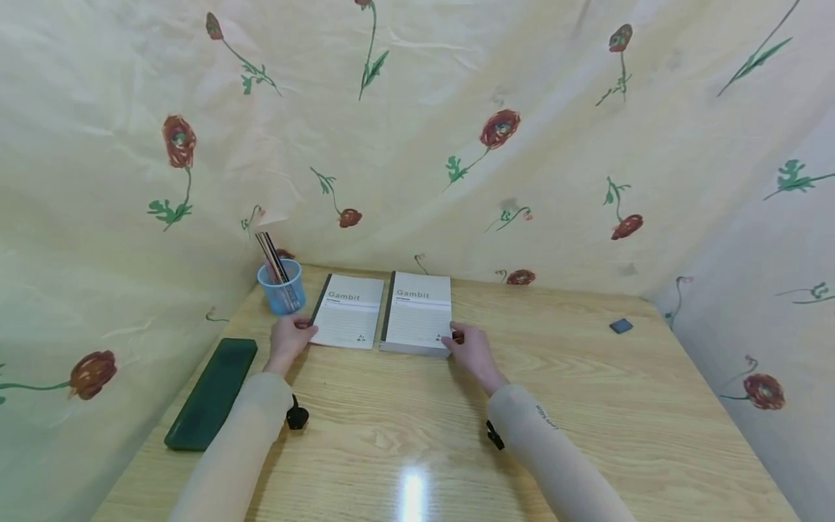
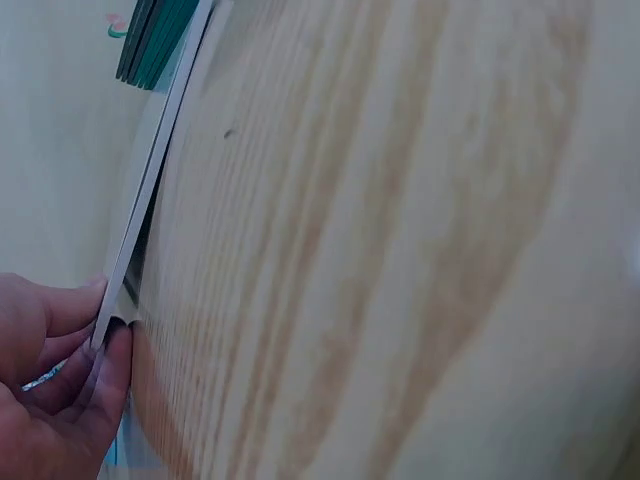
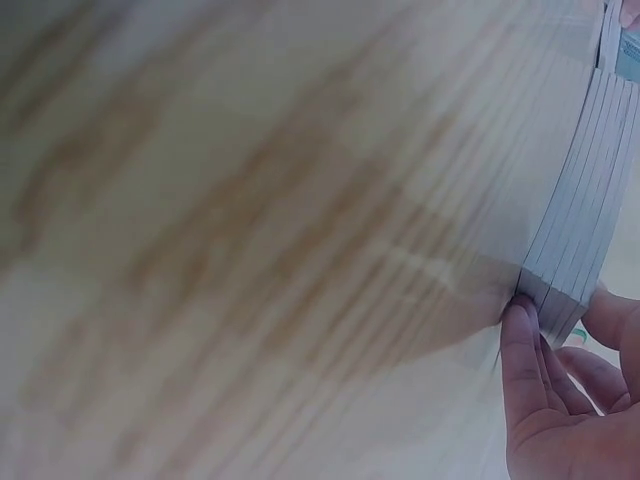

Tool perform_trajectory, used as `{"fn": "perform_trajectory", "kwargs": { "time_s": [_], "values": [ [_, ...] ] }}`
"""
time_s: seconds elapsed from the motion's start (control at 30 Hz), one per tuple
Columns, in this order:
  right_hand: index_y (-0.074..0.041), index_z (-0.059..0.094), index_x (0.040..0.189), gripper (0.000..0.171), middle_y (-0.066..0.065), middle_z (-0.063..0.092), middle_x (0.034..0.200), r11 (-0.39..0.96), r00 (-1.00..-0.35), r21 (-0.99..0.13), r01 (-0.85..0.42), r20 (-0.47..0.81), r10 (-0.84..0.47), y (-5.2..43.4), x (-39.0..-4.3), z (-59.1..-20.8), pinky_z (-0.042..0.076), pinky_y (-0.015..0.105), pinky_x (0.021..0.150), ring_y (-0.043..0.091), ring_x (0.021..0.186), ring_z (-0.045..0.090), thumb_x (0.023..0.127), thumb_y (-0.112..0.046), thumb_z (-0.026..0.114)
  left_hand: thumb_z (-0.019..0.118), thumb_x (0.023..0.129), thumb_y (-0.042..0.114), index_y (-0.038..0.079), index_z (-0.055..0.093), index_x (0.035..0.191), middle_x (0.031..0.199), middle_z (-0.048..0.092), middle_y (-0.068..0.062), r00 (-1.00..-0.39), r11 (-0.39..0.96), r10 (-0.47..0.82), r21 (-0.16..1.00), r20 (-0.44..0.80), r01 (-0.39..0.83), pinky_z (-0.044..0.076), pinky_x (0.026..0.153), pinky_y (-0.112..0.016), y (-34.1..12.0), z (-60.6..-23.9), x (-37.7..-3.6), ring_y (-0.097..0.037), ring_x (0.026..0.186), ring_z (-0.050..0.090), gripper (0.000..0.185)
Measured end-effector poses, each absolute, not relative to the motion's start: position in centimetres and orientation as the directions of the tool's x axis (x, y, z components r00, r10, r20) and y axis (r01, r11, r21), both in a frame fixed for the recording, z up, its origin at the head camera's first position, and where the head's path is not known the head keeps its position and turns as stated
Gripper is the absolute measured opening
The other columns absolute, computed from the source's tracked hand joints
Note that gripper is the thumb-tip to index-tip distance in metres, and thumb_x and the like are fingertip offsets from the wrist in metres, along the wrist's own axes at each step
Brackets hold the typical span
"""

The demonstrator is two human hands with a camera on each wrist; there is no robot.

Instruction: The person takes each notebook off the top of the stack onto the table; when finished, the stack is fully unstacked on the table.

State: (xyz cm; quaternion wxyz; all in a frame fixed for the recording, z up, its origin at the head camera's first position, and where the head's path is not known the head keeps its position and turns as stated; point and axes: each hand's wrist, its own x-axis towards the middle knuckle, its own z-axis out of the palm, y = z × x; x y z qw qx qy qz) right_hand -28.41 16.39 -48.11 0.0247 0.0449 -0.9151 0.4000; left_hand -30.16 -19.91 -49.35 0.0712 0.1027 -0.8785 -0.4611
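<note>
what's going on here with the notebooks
A person sits at a wooden table with two notebook piles side by side. The left hand pinches the near corner of the thin left notebook; the right hand grips the near corner of the thicker right stack. A blue cup of pencils stands to the left.

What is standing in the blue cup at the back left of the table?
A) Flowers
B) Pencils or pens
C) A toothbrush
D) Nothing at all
B: the blue cup holds a bundle of thin dark sticks, pencils or pens, leaning out of its top, just behind the person's left hand.
</note>
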Motion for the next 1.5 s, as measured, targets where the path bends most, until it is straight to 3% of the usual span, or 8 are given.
{"fn": "perform_trajectory", "kwargs": {
  "time_s": [0.37,0.73,0.93,1.13,1.3,1.5],
  "values": [
    [0.008,0.053,0.136,0.046,0.022,0.066,0.115,0.668,-0.996,-0.738,-0.094,0.063,-0.070,16.3,-28.5,-47.6,0.056,0.034,0.076,0.029,0.099,0.064,0.097,-0.012,0.066,0.069,0.092,0.016,-0.007,0.064,0.118,0.115,0.065,-0.025,-0.950,0.562,-0.311,0.811,0.024,-0.163,0.048,0.092,-0.049,-19.8,-48.9,-29.8,-0.038,0.105,0.061,0.035],
    [0.006,0.054,0.137,0.046,0.021,0.066,0.114,0.692,-0.998,-0.719,-0.067,0.044,-0.051,16.5,-28.7,-47.5,0.056,0.036,0.078,0.030,0.100,0.064,0.096,-0.012,0.067,0.069,0.094,0.023,-0.001,0.066,0.111,0.106,0.066,-0.019,-0.945,0.572,-0.324,0.805,0.047,-0.156,0.046,0.085,-0.047,-18.3,-47.4,-30.1,-0.034,0.096,0.060,0.029],
    [0.005,0.054,0.137,0.046,0.020,0.065,0.113,0.690,-0.999,-0.722,-0.054,0.032,-0.044,16.6,-28.5,-47.6,0.055,0.036,0.079,0.029,0.100,0.063,0.096,-0.012,0.067,0.072,0.092,0.021,-0.002,0.069,0.105,0.100,0.067,-0.018,-0.963,0.557,-0.238,0.830,0.125,-0.030,0.047,0.077,-0.040,-16.1,-46.2,-30.6,-0.031,0.090,0.061,0.026],
    [0.005,0.055,0.136,0.045,0.019,0.066,0.112,0.688,-0.999,-0.724,-0.047,0.030,-0.036,16.6,-28.4,-47.9,0.056,0.037,0.080,0.029,0.099,0.064,0.096,-0.013,0.067,0.073,0.092,0.016,-0.006,0.068,0.109,0.098,0.067,-0.017,-0.984,0.488,-0.073,0.866,0.160,0.105,0.051,0.075,-0.035,-13.1,-46.3,-31.0,-0.030,0.093,0.062,0.028],
    [0.004,0.055,0.136,0.046,0.018,0.066,0.110,0.692,-0.999,-0.720,-0.049,0.034,-0.036,16.6,-28.4,-48.0,0.056,0.037,0.078,0.028,0.096,0.064,0.096,-0.014,0.068,0.071,0.092,0.012,-0.008,0.066,0.112,0.099,0.067,-0.016,-0.992,0.462,0.056,0.877,0.116,0.129,0.054,0.078,-0.037,-10.8,-47.2,-31.1,-0.029,0.094,0.064,0.028],
    [0.005,0.055,0.135,0.046,0.021,0.067,0.109,0.677,-0.998,-0.734,-0.062,0.049,-0.039,16.5,-28.5,-48.1,0.056,0.037,0.077,0.029,0.095,0.064,0.095,-0.012,0.068,0.073,0.091,0.014,-0.005,0.066,0.113,0.100,0.067,-0.012,-0.993,0.437,0.098,0.894,0.062,0.099,0.053,0.077,-0.034,-9.1,-48.1,-31.0,-0.026,0.095,0.063,0.030]
  ]
}}
